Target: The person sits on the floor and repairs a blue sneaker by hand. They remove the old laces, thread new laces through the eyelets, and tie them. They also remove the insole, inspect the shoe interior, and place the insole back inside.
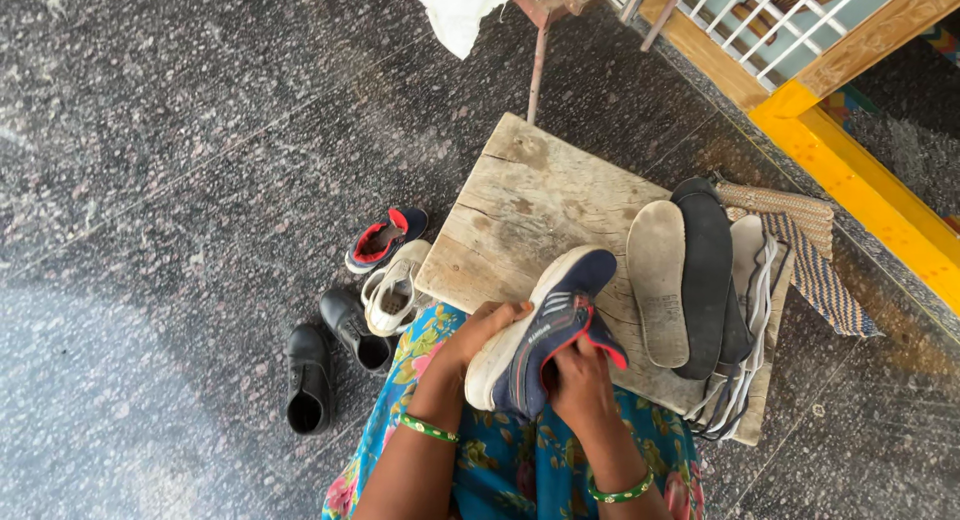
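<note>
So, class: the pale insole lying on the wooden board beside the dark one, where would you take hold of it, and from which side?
Probably at its near, narrower heel end, coming from the person's side. The pale insole lies flat and lengthwise on the wooden board; its left long edge is free, while the dark insole crowds its right edge. The right hand, now at the blue shoe, is nearest.

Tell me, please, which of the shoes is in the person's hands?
The navy sneaker with the white sole, held over the wooden board by both hands. The matching navy shoe, the white shoe and two black shoes sit on the floor.
</note>
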